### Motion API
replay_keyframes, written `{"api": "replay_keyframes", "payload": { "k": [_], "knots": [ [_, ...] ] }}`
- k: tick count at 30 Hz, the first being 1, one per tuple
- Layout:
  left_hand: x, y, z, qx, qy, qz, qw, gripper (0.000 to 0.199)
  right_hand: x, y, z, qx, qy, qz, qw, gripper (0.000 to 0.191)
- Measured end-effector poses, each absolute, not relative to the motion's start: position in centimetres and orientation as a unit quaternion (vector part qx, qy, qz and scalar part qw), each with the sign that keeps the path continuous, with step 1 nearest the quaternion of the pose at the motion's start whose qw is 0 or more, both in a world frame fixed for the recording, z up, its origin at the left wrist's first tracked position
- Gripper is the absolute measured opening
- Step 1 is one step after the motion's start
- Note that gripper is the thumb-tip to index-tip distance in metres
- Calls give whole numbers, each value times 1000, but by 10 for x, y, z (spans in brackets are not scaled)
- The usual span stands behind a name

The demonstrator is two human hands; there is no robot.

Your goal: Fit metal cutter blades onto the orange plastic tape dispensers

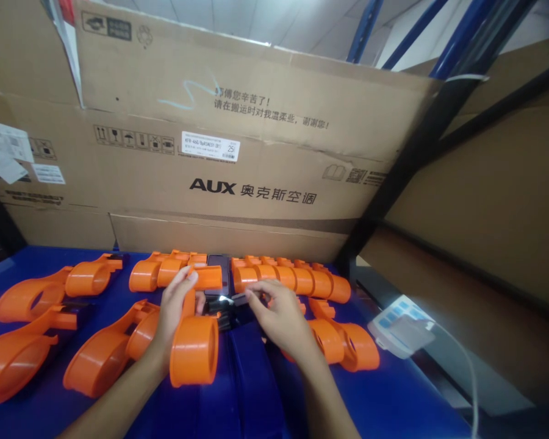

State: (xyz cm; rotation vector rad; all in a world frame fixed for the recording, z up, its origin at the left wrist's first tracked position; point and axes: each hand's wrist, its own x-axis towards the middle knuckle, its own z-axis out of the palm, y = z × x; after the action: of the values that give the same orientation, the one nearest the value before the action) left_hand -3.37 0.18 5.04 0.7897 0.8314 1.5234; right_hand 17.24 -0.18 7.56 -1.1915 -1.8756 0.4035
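An orange plastic part (194,353), with a wide ring at its near end and a short trough at its far end, is gripped in my left hand (171,308). Between the thumb and fingers of my right hand (277,311) is a small dark flat piece (240,299). That piece points left, toward the orange part. Several glossy black pieces (219,306) lie around the gap between my hands, partly hidden by them. Below my hands rests a dark blue shape (254,378) with a rounded top.
Similar orange parts stand in groups on the blue surface (137,414), at left (16,356), back right (297,280) and right (359,347). A cardboard wall (256,164) rises behind. On the right are a dark post (393,164) and a white power strip (400,326) with a cable.
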Motion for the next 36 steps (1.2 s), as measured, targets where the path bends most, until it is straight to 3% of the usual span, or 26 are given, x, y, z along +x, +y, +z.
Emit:
{"api": "replay_keyframes", "payload": {
  "k": [4, 9, 15, 20, 26, 32, 36],
  "knots": [
    [-34, 5, 47, 367, 362, 644, 566, 48, 170, -3, 76, -479, -788, 147, 359, 18],
    [-34, 4, 48, 397, 353, 632, 564, 46, 170, -1, 75, -493, -789, 123, 345, 18],
    [-32, 0, 46, 416, 354, 620, 563, 39, 170, -4, 79, -493, -755, 107, 418, 22],
    [-28, 0, 45, 445, 346, 606, 561, 47, 165, -7, 81, -447, -732, 145, 493, 17],
    [-24, -3, 43, 509, 316, 552, 580, 59, 161, -8, 75, -411, -748, 221, 473, 20],
    [-22, -8, 39, 543, 300, 528, 580, 60, 159, -6, 71, -420, -694, 253, 528, 17],
    [-24, -14, 38, 623, 277, 551, 481, 73, 165, 2, 68, -436, -617, 227, 615, 17]
  ]
}}
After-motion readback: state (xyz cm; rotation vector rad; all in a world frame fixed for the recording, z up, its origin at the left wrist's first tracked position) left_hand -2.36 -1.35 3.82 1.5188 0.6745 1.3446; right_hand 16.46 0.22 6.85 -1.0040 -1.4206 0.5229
